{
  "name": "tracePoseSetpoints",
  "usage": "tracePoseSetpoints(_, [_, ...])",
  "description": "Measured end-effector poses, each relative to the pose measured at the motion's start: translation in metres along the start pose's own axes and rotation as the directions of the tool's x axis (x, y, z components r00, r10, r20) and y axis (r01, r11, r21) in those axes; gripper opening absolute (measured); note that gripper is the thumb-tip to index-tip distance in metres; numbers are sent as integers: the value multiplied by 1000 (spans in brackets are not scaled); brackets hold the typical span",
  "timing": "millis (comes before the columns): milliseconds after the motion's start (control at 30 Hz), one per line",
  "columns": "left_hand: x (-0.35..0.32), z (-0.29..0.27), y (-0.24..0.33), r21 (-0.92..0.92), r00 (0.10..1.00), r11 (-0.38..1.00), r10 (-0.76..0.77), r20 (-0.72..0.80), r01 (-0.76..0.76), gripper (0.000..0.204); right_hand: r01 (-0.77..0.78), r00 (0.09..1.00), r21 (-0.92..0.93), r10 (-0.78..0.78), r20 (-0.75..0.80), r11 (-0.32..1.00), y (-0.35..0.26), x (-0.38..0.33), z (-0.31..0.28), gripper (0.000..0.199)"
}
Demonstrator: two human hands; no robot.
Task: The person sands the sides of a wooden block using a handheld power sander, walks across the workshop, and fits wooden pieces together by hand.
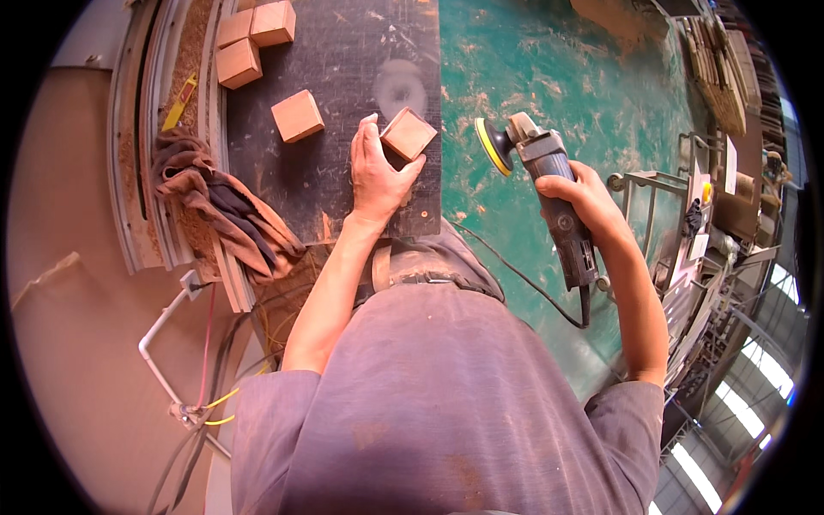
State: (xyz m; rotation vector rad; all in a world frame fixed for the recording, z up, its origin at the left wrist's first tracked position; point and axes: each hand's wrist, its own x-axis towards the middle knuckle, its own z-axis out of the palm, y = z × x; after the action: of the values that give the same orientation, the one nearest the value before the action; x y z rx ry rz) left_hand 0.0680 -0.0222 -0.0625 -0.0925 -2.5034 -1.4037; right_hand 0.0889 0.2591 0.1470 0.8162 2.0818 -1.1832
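Note:
My left hand (pixel 376 172) grips a small square wooden block (pixel 409 133) and holds it tilted at the right edge of a dark work board (pixel 343 77). My right hand (pixel 584 197) is wrapped round the grey body of a handheld sander (pixel 549 184), out over the green floor to the right of the board. The sander's round yellow-rimmed pad (pixel 493 146) faces the block, with a gap between them. Its black cord (pixel 524 279) hangs down toward my body.
One more wooden block (pixel 298 115) lies on the board, and a stack of blocks (pixel 253 39) sits at its far left corner. A crumpled brown cloth (pixel 219 202) lies left of the board. A metal cart (pixel 678 223) stands on the green floor (pixel 558 69) at right.

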Motion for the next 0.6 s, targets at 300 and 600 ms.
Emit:
tracePoseSetpoints(300, [9,13,-9,1,998,998,62,0,-62,69,30,996,-152,-18,84,988,-68,17,32,54])
tracePoseSetpoints(600, [8,19,-10,25,991,997,82,-103,-80,57,76,992,-324,-39,120,943,-106,34,54,61])
